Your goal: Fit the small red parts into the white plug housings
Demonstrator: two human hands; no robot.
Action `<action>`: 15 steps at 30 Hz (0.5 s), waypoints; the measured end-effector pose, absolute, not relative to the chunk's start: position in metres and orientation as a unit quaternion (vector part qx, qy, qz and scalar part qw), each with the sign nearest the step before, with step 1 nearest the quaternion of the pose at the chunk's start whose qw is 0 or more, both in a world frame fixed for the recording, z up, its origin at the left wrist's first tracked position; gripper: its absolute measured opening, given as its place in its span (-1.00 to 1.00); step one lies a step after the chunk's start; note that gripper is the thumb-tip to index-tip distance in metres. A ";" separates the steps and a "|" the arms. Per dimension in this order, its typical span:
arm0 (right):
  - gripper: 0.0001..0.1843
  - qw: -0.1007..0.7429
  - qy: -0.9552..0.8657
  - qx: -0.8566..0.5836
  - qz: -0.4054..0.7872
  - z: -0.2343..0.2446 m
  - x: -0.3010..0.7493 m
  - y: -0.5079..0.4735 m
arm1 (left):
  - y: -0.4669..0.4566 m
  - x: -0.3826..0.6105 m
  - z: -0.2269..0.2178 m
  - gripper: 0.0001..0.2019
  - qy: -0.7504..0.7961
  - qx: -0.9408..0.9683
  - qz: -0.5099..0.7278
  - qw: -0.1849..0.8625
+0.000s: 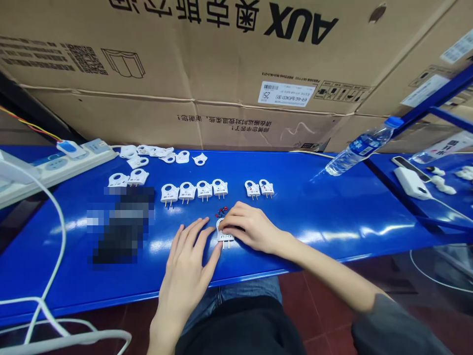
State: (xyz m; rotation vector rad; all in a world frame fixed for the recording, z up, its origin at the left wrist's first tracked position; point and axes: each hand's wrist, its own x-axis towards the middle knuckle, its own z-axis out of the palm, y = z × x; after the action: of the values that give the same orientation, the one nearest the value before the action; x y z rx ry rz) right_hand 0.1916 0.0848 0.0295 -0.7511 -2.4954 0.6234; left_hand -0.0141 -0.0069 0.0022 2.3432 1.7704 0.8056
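In front of me on the blue table lies a white plug housing (226,237) with a round opening and two metal pins toward me. My right hand (251,228) bends over it, fingers closed at its top and right side, hiding much of it. Whether a small part is between those fingertips, I cannot make out. My left hand (190,261) is spread at the left, its thumb tip against the housing's edge. Small red and dark pieces (221,212), perhaps short wires, lie just behind. Farther back stand a row of similar housings (187,192) and a pair (253,189).
More white parts (148,152) lie at the back left, near a power strip (59,165) with cables. A blurred dark object (125,227) lies left. A water bottle (360,148) stands tilted at right, before a large cardboard box (229,59). A blue metal frame (432,106) borders the right.
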 end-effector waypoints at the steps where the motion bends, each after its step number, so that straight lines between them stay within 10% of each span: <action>1: -0.77 0.227 -0.907 -0.274 0.223 0.029 0.192 0.085 | -0.007 -0.014 0.002 -0.70 0.581 0.768 0.265 0.048; 15: -0.79 0.206 -0.903 -0.294 0.236 0.033 0.192 0.083 | -0.007 -0.014 0.002 -0.70 0.581 0.767 0.266 0.051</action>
State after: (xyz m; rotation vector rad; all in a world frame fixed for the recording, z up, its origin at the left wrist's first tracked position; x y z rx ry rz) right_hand 0.1922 0.0835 0.0330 -0.8190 -2.5169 0.6565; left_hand -0.0144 -0.0069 0.0024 2.3359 1.7691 0.8084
